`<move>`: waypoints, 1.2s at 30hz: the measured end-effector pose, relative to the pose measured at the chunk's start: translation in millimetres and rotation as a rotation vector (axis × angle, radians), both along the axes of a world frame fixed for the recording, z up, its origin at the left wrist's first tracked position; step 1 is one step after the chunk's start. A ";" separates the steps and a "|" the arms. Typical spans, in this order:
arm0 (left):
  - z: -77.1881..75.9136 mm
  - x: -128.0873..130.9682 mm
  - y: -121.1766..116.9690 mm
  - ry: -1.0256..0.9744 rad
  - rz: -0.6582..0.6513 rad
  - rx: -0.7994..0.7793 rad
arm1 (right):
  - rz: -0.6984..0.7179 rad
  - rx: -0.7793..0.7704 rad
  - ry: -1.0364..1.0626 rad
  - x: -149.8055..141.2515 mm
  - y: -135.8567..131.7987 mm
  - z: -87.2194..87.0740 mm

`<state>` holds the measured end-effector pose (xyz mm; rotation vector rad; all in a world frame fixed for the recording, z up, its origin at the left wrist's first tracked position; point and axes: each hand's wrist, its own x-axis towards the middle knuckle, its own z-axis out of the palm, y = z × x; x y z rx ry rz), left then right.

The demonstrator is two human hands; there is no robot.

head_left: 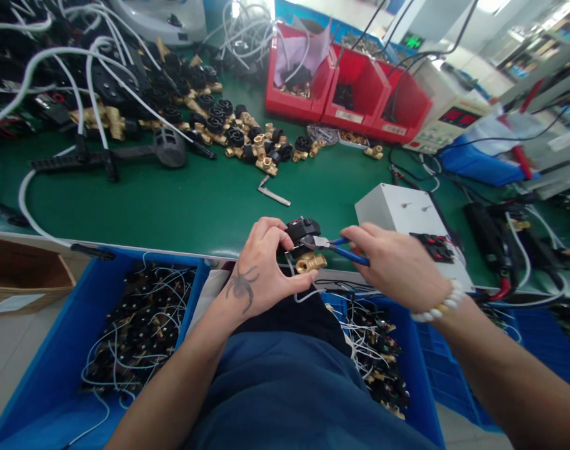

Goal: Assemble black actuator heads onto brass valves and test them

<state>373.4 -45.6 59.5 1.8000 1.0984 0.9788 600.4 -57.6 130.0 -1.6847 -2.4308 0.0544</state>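
My left fingers (276, 236) grasp the valve (309, 263); right fingers (356, 236) clench pliers (323, 242), tips at it. Looks part-done; loose fittings (267, 147) beyond the valve on counter (210, 203).

Red bins (329, 111) by far edge of tabletop (210, 194), dark mallet (135, 154) toward its left side, cardboard box (27, 265) below near edge

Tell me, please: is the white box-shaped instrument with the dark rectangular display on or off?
The white instrument is on: red digits glow on its dark display.
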 end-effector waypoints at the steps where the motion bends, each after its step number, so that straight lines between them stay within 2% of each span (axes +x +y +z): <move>1: -0.1 -0.2 0.0 0.000 0.002 0.003 | 0.051 -0.092 -0.055 0.3 1.3 0.7; 2: 0.0 -0.3 0.1 -0.001 0.001 0.003 | 0.058 -0.113 -0.052 0.1 2.3 2.0; 3: 0.1 -0.3 0.1 -0.002 0.000 0.003 | 0.021 -0.062 0.011 -0.5 3.0 3.6; 6: 0.9 -0.1 0.5 -0.011 -0.009 0.002 | -0.197 0.278 0.342 -3.6 3.2 5.9; 7: 1.0 -0.1 0.8 -0.012 -0.011 -0.001 | -0.227 0.314 0.386 -4.5 3.0 5.3; 8: 1.0 -0.1 1.0 -0.011 -0.011 -0.002 | -0.211 0.265 0.358 -5.1 3.0 4.3; 11: -0.1 -0.4 1.1 -0.006 -0.008 0.004 | -0.012 -0.149 0.037 -4.6 3.6 2.6; 12: -0.6 -0.5 0.9 -0.007 -0.005 0.008 | 0.023 -0.210 -0.028 -4.0 3.7 3.2; 13: -0.8 -0.6 0.7 -0.009 -0.003 0.010 | 0.015 -0.187 -0.024 -3.4 3.6 4.2; 16: -0.6 -0.5 0.3 -0.015 -0.007 0.001 | -0.184 0.157 0.216 -3.2 1.0 5.6; 17: -0.2 -0.4 0.5 -0.015 -0.009 -0.003 | -0.227 0.230 0.269 -3.8 0.0 4.8; 18: 0.0 -0.3 0.7 -0.014 -0.011 -0.004 | -0.229 0.227 0.262 -4.5 -0.6 3.4; 19: 0.2 -0.1 1.0 -0.012 -0.009 -0.003 | -0.189 0.156 0.201 -5.2 -0.8 1.9; 21: 0.1 0.1 1.5 -0.005 -0.003 0.005 | -0.033 -0.075 0.013 -5.7 0.5 -0.2; 22: -0.1 0.1 1.6 -0.004 0.000 0.009 | 0.021 -0.143 -0.050 -5.4 1.5 -0.4; 23: -0.4 0.1 1.6 -0.005 0.001 0.012 | 0.036 -0.139 -0.058 -4.7 2.6 0.0; 24: -0.7 0.0 1.5 -0.007 -0.001 0.012 | 0.014 -0.063 -0.007 -3.7 3.4 0.5; 27: -1.2 -0.3 1.6 -0.014 -0.014 0.010 | -0.151 0.313 0.282 -0.8 3.6 -0.1; 28: -1.3 -0.4 1.8 -0.012 -0.016 0.009 | -0.164 0.353 0.310 -0.4 3.3 -1.4; 29: -1.3 -0.6 2.1 -0.009 -0.014 0.010 | -0.137 0.310 0.270 -0.4 3.0 -3.0; 32: -1.7 -1.2 3.1 -0.001 -0.002 0.016 | 0.055 -0.046 -0.046 -1.9 3.3 -4.8; 33: -1.9 -1.4 3.3 -0.001 0.000 0.017 | 0.085 -0.095 -0.091 -2.5 3.7 -3.8; 34: -2.1 -1.6 3.3 -0.003 -0.001 0.017 | 0.077 -0.064 -0.069 -2.9 4.0 -2.2; 36: -2.4 -1.8 3.3 -0.011 -0.008 0.010 | -0.028 0.151 0.109 -2.9 4.1 0.6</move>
